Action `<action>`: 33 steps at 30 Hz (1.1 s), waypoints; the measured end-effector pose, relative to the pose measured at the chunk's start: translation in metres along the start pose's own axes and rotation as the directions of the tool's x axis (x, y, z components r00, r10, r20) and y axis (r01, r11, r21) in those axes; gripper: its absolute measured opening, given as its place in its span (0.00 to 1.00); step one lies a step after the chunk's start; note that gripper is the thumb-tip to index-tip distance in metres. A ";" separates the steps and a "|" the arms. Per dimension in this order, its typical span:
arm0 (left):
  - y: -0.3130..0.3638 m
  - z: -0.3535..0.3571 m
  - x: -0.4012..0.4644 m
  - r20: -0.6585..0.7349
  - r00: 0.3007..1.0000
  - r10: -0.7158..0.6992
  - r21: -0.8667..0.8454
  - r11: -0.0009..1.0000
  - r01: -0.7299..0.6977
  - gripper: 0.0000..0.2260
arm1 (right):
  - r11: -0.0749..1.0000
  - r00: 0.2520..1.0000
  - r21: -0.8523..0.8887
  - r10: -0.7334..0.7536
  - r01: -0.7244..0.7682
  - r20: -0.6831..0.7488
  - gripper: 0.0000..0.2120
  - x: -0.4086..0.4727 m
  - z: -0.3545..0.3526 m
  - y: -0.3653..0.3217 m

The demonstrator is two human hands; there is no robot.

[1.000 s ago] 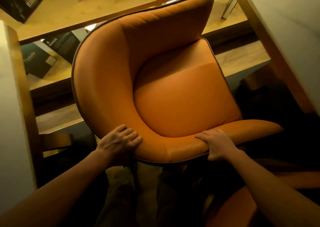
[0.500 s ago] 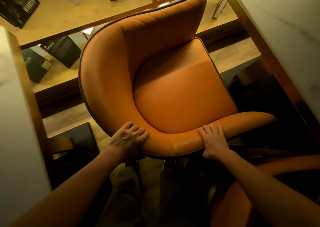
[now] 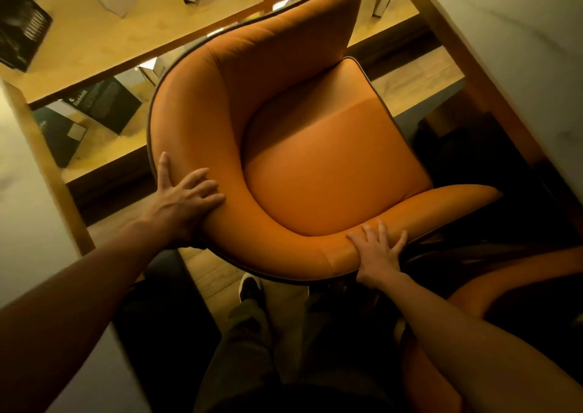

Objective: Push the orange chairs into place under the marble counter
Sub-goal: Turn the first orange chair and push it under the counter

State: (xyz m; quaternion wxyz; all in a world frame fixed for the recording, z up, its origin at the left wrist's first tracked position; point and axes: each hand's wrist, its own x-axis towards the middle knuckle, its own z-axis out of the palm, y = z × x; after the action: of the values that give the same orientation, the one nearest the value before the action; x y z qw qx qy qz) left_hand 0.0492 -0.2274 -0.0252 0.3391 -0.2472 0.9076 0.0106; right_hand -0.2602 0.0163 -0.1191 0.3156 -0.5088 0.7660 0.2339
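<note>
An orange upholstered chair (image 3: 315, 166) with a curved back and dark piping fills the middle of the view, seen from above. My left hand (image 3: 186, 198) grips the left side of its curved backrest, thumb on the outer edge. My right hand (image 3: 377, 252) lies flat on the near rim of the backrest, fingers spread. The marble counter (image 3: 523, 50) runs along the right side, its wooden edge beside the chair's seat. Part of a second orange chair (image 3: 492, 286) shows at the lower right, behind my right forearm.
A pale surface with a wooden edge (image 3: 28, 192) stands on the left. Lit wooden shelves (image 3: 94, 34) with dark books (image 3: 104, 103) lie beyond the chair. My legs and one shoe (image 3: 250, 288) are on the wooden floor below the chair.
The chair has moved away from me and turned a little. My left hand has slid up along the left side of the backrest; my right hand stays on the near rim.
</note>
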 end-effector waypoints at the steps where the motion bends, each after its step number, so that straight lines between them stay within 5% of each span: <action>1: 0.002 0.002 -0.001 -0.015 0.999 -0.040 -0.056 0.998 0.039 0.41 | 1.000 1.000 0.018 0.013 -0.013 0.013 0.43 0.001 0.000 -0.001; 5: 0.011 0.003 -0.001 -0.021 0.988 -0.152 -0.201 0.969 0.145 0.39 | 0.996 0.999 0.076 0.047 -0.049 0.026 0.41 0.003 0.000 0.000; 11: 0.005 0.009 0.003 -0.041 0.991 -0.129 -0.317 0.942 0.109 0.38 | 0.989 0.997 0.126 0.079 -0.077 -0.010 0.39 0.006 -0.001 0.006; 33: 0.002 -0.062 0.083 -0.075 0.993 -0.090 -0.250 0.966 0.069 0.37 | 0.982 0.992 0.144 0.126 -0.122 -0.015 0.38 0.052 -0.053 0.057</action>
State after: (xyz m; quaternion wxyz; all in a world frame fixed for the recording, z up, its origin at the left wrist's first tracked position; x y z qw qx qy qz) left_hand -0.0434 -0.2744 -0.0291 0.2666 -0.3241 0.9022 0.0993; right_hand -0.3410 -0.0308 -0.1177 0.3270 -0.4389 0.8147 0.1915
